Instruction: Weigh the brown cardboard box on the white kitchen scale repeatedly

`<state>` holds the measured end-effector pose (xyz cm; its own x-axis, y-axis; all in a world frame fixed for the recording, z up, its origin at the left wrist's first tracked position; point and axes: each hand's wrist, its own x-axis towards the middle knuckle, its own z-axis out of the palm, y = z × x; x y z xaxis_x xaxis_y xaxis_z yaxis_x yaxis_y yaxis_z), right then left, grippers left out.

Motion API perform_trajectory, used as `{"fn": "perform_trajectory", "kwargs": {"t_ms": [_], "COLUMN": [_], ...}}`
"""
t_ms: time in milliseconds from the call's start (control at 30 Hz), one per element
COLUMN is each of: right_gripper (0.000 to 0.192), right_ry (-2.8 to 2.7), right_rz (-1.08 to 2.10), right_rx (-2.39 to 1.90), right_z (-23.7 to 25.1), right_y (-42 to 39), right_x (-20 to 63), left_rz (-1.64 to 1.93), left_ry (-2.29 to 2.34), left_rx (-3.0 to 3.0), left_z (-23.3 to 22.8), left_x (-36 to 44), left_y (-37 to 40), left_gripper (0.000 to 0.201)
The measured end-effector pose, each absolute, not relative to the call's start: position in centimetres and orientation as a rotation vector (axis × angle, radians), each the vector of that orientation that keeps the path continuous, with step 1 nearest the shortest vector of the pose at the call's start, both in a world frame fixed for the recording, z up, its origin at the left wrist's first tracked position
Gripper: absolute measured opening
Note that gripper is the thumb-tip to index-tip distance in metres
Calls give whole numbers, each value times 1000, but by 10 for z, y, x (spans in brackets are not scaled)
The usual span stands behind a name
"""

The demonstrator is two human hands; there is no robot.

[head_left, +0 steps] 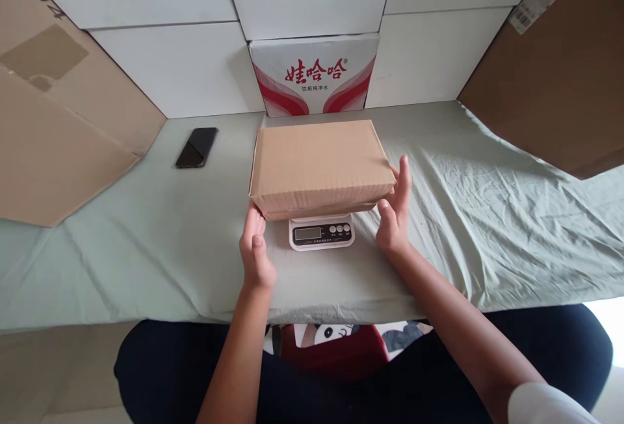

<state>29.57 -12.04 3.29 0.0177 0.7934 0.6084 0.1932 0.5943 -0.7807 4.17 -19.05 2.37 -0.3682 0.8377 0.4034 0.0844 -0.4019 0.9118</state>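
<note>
In the head view, a closed cardboard box [319, 165] sat on a small scale [322, 233] on the cloth-covered surface [487, 229]. The left hand [255, 250] and right hand [396, 211] flanked its near corners, fingers released and straight, touching its edges. A phone [196, 147] lay well apart.

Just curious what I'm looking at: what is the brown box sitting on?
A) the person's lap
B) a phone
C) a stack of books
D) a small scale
D: the box rests on a small scale whose display and buttons stick out beneath its front edge, with the left hand and right hand at its sides; the phone lies apart on the cloth.
</note>
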Motion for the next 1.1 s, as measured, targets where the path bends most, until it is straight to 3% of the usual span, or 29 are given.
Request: {"fn": "perform_trajectory", "kwargs": {"t_ms": [833,1000,1100], "right_gripper": [76,90,87], "right_ry": [-1577,-1607,-1597], "right_rz": [667,573,549], "right_rx": [-893,-838,-780], "right_z": [47,72,75], "right_y": [-117,-72,-29], "right_x": [291,282,273], "left_rz": [1794,1803,1724], "left_ry": [1199,1071,1037], "left_rx": [1289,1382,1402], "left_z": [36,69,74], "left_x": [45,34,23], "left_y": [-192,-142,-85], "left_gripper": [84,76,73]}}
